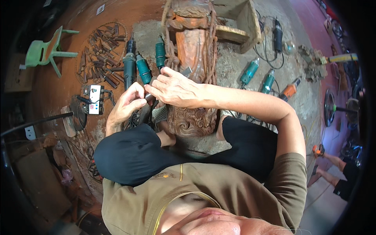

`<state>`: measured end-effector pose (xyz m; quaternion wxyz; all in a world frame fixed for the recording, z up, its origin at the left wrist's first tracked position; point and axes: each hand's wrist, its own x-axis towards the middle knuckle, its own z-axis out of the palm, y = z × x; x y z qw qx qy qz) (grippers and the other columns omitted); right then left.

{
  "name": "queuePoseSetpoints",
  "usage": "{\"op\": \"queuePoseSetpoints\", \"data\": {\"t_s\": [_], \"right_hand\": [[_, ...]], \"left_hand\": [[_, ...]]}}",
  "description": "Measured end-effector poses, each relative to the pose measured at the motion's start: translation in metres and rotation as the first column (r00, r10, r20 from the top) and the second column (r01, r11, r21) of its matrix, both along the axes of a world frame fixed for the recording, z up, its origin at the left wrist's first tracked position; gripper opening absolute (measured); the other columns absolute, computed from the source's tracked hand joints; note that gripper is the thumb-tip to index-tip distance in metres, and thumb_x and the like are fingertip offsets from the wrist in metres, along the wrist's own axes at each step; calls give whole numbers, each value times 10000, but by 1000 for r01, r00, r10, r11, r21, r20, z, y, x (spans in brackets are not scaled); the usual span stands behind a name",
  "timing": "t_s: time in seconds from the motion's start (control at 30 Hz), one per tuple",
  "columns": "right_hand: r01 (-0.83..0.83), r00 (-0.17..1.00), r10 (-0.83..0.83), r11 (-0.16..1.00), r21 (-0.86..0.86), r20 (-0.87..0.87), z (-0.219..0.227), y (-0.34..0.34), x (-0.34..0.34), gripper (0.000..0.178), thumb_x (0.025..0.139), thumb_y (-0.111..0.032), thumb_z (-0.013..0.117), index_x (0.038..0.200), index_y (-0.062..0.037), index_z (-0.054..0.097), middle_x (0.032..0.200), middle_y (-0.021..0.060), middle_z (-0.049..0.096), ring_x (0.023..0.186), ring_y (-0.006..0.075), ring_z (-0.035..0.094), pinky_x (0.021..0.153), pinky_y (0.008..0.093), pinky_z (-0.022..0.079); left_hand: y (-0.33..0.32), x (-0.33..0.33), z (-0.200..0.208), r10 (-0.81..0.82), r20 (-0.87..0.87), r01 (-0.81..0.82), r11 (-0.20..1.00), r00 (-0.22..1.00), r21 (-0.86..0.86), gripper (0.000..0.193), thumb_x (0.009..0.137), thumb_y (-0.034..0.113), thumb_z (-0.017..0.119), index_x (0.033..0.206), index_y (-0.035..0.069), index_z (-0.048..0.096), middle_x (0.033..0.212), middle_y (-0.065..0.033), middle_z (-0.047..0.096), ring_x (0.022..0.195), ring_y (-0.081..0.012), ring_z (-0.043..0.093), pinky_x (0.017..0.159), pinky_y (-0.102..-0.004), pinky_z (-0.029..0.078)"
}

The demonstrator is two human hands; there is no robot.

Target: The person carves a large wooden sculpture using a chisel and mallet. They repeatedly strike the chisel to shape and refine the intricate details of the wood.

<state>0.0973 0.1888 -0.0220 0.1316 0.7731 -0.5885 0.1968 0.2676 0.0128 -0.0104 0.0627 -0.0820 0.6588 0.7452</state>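
Observation:
My left hand [126, 103] is closed, thumb and fingers pinching a short metal cylinder [148, 96]. Its far end goes under my right hand [174, 88], which curls over from the right, fingers bent and nearly touching the left. A grey flat-ended metal piece [187, 72] sticks out behind my right knuckles. Whether it and the cylinder are one tool is hidden by the fingers. Below both hands, between my legs, stands a carved wooden piece [192, 119] with swirling relief, its reddish upper part [190, 47] wrapped by brown rope-like strands.
Green-bodied rotary tools [143, 69] lie left of the carving, with more [250, 72] and an orange one [290, 90] at right. Many wooden-handled chisels [102, 55] are piled far left, near a green chair [45, 53] and white control box [95, 99]. Another person's leg [329, 177] shows at right.

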Motion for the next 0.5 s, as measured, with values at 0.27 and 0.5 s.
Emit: {"op": "queuePoseSetpoints", "data": {"t_s": [0.27, 0.5], "right_hand": [[87, 729, -369, 885, 457, 577, 31, 9, -63, 275, 928, -198, 677, 1114, -78, 514, 854, 117, 649, 827, 257, 694, 706, 399, 567], [-117, 154, -350, 922, 368, 924, 1, 22, -139, 405, 973, -265, 675, 1301, -63, 550, 1134, 32, 676, 1020, 116, 659, 906, 308, 529]], "left_hand": [[-16, 4, -65, 425, -76, -427, 904, 902, -14, 372, 1018, 302, 603, 1256, 25, 535, 1013, -85, 690, 826, -99, 603, 736, -231, 489], [-17, 59, -224, 568, 37, -437, 671, 822, -598, 354, 952, 144, 660, 1272, 18, 575, 1151, -153, 680, 1007, -217, 659, 877, -333, 515]]}}
